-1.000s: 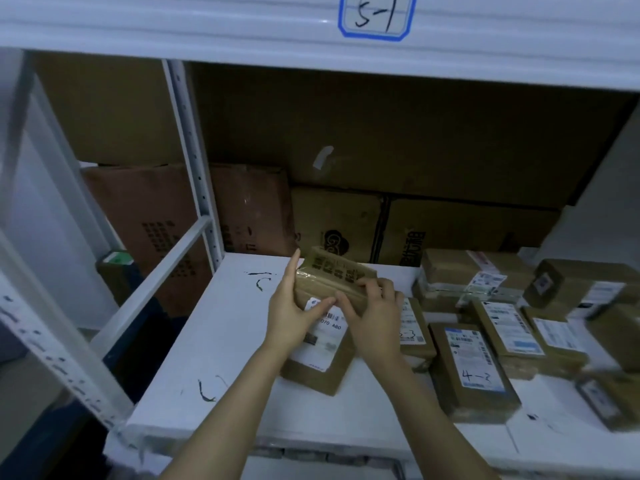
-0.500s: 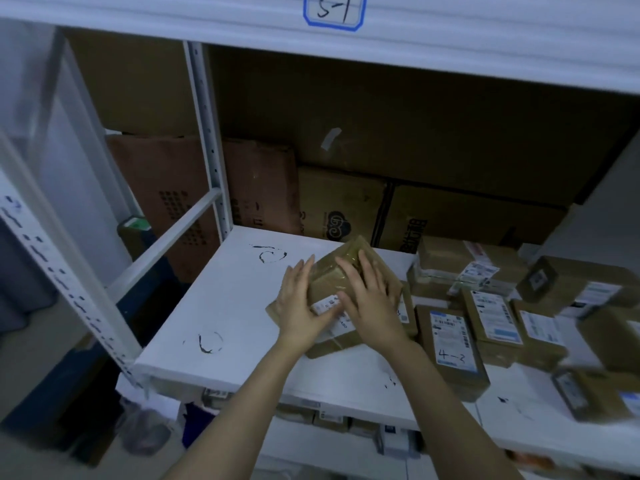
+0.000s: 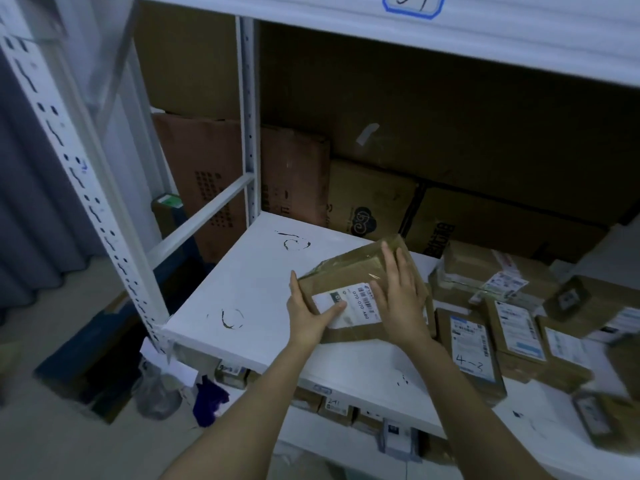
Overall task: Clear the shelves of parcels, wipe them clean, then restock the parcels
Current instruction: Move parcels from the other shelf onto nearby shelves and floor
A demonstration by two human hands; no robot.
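A taped brown parcel (image 3: 349,271) with a white shipping label lies tilted on the white shelf (image 3: 249,289). My left hand (image 3: 308,315) holds its near left corner, thumb across the label. My right hand (image 3: 400,292) lies flat on top of it with fingers straight. Several more labelled brown parcels (image 3: 474,344) lie close together on the shelf to the right.
Large cardboard boxes (image 3: 374,199) stand along the back of the shelf. A white upright post (image 3: 247,116) and a crossbar (image 3: 201,216) bound the left side. The shelf below (image 3: 346,407) holds more small parcels. An upper shelf (image 3: 450,32) overhangs.
The parcel came down from being held up off the shelf to lying on it. My right hand went from gripping its top to lying flat on it. The view shifted left.
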